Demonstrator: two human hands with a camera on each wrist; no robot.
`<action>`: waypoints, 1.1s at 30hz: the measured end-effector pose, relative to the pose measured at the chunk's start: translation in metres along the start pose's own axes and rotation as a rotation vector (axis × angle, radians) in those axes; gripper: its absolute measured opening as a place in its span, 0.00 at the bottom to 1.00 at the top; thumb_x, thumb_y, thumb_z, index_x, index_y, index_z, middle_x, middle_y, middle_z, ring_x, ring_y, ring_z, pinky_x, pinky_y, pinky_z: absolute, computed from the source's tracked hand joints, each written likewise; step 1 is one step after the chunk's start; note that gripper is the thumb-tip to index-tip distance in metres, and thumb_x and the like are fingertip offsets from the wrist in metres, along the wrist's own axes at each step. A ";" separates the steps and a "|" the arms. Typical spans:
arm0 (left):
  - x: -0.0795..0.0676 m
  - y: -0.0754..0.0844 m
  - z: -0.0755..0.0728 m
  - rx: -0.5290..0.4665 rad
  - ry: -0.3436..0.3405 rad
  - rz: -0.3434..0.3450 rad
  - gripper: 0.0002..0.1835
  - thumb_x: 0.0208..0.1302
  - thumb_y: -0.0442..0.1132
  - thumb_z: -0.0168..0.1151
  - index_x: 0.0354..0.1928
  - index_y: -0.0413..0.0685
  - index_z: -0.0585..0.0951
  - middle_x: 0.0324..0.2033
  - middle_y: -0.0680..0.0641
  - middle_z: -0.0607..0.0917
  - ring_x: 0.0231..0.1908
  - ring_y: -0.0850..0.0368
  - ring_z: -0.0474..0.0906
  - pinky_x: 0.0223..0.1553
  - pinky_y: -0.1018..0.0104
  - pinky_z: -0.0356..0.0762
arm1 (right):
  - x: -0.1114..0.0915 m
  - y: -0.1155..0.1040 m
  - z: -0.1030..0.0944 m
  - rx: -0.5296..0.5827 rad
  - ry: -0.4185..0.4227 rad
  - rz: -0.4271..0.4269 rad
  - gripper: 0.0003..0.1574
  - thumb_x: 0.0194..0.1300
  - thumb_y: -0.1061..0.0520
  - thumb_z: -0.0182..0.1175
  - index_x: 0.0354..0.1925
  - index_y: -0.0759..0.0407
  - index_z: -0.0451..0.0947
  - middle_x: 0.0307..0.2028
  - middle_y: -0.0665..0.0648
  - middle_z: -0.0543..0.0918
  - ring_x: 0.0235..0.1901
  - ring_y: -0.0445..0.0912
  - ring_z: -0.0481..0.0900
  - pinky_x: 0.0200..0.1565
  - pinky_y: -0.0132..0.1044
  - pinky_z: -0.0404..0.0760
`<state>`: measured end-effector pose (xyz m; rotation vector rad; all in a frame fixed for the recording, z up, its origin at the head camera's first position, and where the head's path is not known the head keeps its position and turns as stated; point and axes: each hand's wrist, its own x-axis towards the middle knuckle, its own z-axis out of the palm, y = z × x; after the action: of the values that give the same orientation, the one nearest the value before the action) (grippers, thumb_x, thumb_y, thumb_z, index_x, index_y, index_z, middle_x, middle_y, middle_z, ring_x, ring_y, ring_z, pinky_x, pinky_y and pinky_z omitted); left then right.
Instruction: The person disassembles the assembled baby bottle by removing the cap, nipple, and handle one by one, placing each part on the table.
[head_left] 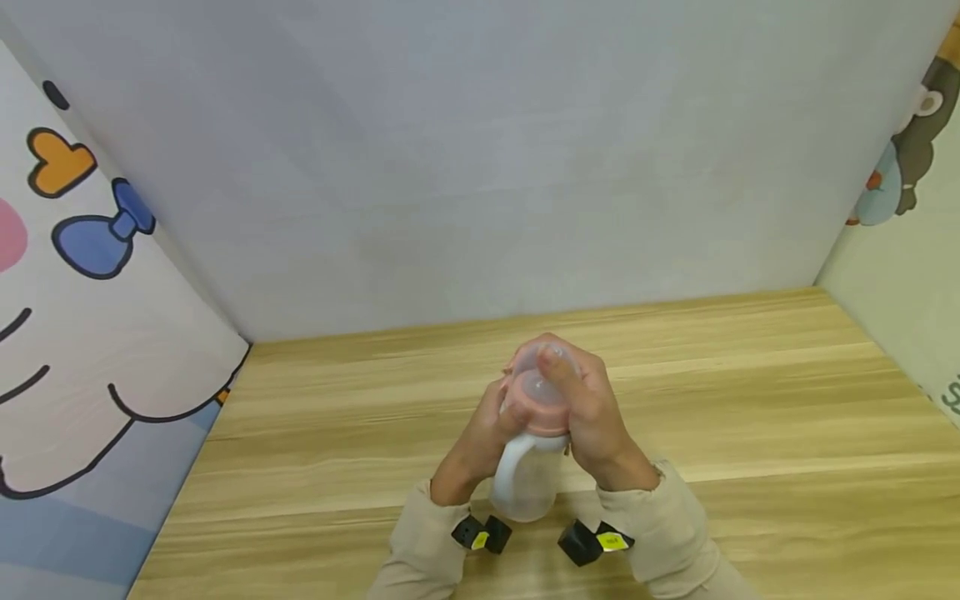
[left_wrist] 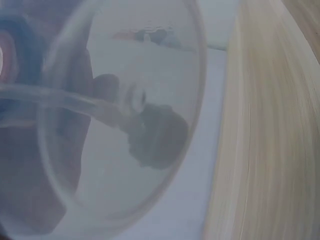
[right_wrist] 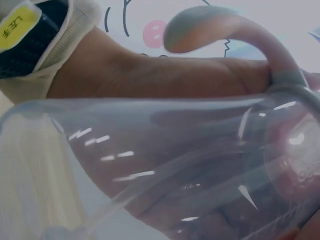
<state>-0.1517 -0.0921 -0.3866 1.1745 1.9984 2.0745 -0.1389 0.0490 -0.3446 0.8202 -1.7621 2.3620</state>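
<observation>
Both hands hold one baby bottle, its clear body (head_left: pixel 527 492) tilted over the table with the base toward me. My left hand (head_left: pixel 483 433) grips it at the pink collar (head_left: pixel 546 417), thumb on the collar's side. From the other side my right hand (head_left: pixel 600 417) wraps the upper part, its thumb lying over the translucent top (head_left: pixel 536 383). A white handle (head_left: pixel 507 471) curves down from the neck. In the left wrist view the round base (left_wrist: pixel 195 100) fills much of the picture, and a straw (left_wrist: pixel 75 102) runs inside. The right wrist view shows the transparent wall (right_wrist: pixel 165 115) close up.
The wood-grain table (head_left: pixel 337 433) spreads around the hands. A plain pale wall (head_left: pixel 487 167) stands behind it, with cartoon-printed panels on the left (head_left: pixel 82 350) and right (head_left: pixel 900 275). Black wrist cameras (head_left: pixel 581 542) sit near the cuffs, below the bottle.
</observation>
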 end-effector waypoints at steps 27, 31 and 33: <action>0.001 0.000 0.003 -0.060 -0.033 0.015 0.55 0.64 0.80 0.43 0.46 0.21 0.69 0.27 0.20 0.76 0.30 0.72 0.80 0.30 0.65 0.82 | -0.002 -0.009 0.002 -0.002 0.038 0.091 0.19 0.78 0.50 0.48 0.33 0.45 0.83 0.34 0.45 0.84 0.40 0.44 0.80 0.47 0.41 0.78; 0.000 -0.001 0.005 0.007 -0.040 -0.028 0.58 0.60 0.83 0.43 0.48 0.22 0.72 0.31 0.22 0.79 0.33 0.72 0.80 0.36 0.65 0.83 | -0.002 -0.014 0.001 0.009 0.097 0.178 0.21 0.77 0.50 0.47 0.31 0.45 0.83 0.31 0.45 0.84 0.39 0.43 0.80 0.46 0.39 0.78; -0.001 -0.002 0.006 0.063 -0.036 -0.047 0.59 0.58 0.85 0.41 0.49 0.24 0.74 0.34 0.24 0.81 0.34 0.73 0.79 0.39 0.66 0.83 | -0.003 -0.015 0.001 0.018 0.133 0.211 0.23 0.78 0.49 0.46 0.30 0.45 0.84 0.30 0.45 0.85 0.37 0.43 0.80 0.45 0.38 0.78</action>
<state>-0.1493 -0.0874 -0.3892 1.1541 2.0694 1.9685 -0.1309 0.0541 -0.3328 0.4861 -1.8573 2.4975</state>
